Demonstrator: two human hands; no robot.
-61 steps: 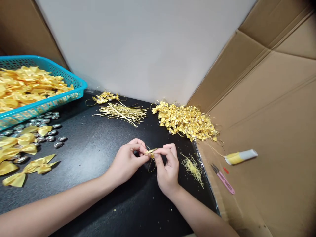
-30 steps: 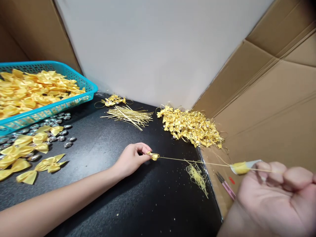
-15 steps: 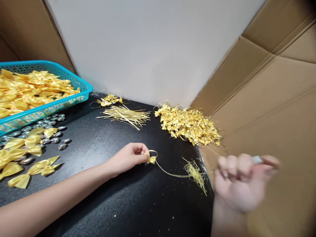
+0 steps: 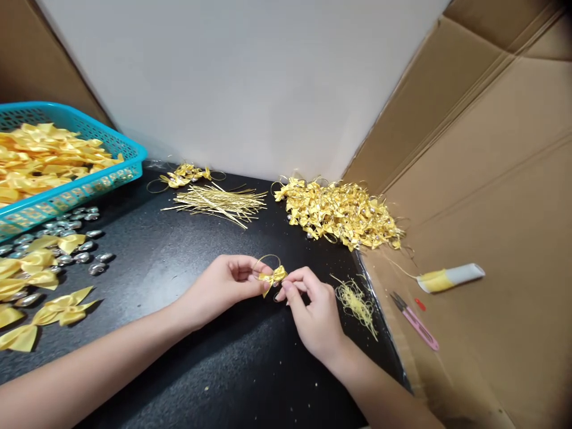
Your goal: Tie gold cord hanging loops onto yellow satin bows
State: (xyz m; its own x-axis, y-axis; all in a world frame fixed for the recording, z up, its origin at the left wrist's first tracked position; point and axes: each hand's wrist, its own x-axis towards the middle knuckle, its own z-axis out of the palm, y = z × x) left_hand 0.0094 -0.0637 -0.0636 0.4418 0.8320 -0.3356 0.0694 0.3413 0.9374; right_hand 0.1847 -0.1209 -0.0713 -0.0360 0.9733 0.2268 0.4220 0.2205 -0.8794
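Over the black table, my left hand (image 4: pixel 229 287) pinches a small yellow bow (image 4: pixel 276 274) at its left side. A thin gold cord loop (image 4: pixel 268 257) rises from the bow. Close against the bow's right side is my right hand (image 4: pixel 315 314), thumb and fingertips pressed together. Whatever lies between those fingertips is too small to make out. To the right of this hand lies a tangle of thin yellow thread scraps (image 4: pixel 357 305). Beyond both hands, a bundle of cut gold cords (image 4: pixel 218 204) and a heap of finished-looking bows with loops (image 4: pixel 339 214) rest on the table.
A turquoise basket (image 4: pixel 134 149) full of yellow bows stands left. Silver beads (image 4: pixel 83 257) and larger loose bows (image 4: pixel 67 307) lie before it. A smaller bow group (image 4: pixel 185 175) sits at the back. Pink thread snips (image 4: pixel 415 322) and a thread spool (image 4: pixel 451 277) lie on cardboard at right.
My right hand has come from the far right, over the cardboard, to the bow in my left hand. The snips and spool are now uncovered. My left hand still holds the bow.
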